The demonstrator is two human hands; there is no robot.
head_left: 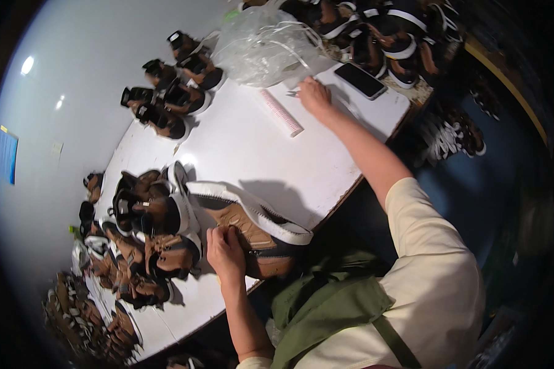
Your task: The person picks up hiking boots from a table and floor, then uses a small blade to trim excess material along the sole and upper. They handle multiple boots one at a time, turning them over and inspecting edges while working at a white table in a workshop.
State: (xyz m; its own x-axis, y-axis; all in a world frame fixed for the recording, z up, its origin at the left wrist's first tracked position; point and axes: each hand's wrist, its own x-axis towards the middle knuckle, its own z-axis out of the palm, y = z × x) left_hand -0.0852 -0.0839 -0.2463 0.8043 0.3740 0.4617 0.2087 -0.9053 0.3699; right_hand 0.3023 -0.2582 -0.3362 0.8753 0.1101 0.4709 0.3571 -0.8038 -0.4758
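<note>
- Our left hand (226, 252) is curled closed on the upper of a brown-and-black shoe (246, 230), tilted on its side at the table's near edge with its white sole turned upward.
- Our right hand (316, 98) reaches far across, fingers drawn together at a small pointed metal tool (293, 94); at this size we can't tell whether it is gripped.
- We'd judge the shoe light, its sole stiff, its upper softer and hardly slippery or fragile; the midfoot or heel should give firm hold.
- Beside the tool lies a white roll (280, 114) with rows of red print, too small for us to read.
- Beyond are a dark phone (361, 80) and a clear plastic bag (258, 49).
- On the wall, a blue sheet (5, 155) is illegible to us.
</note>
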